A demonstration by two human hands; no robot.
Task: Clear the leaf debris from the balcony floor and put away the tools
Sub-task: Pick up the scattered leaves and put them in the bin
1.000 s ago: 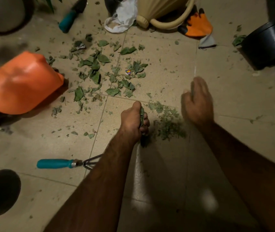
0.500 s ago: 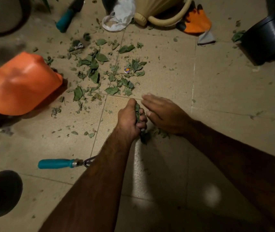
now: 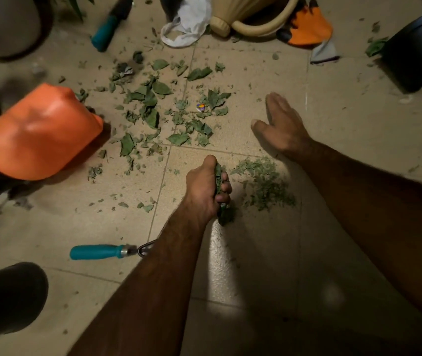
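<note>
Right hand farther out; two tools

My left hand is balled into a fist with the thumb on top. Its fingers are curled tight round a wad of leaves that pokes out above and below the fist. The bare forearm runs straight back from the wrist toward me. My right hand lies ahead of those fingers and off to their right, well apart from them. It is palm down, fingers straight and close together, thumb spread out to the left, gripping nothing. Its bare forearm slants back to the lower right.
</note>
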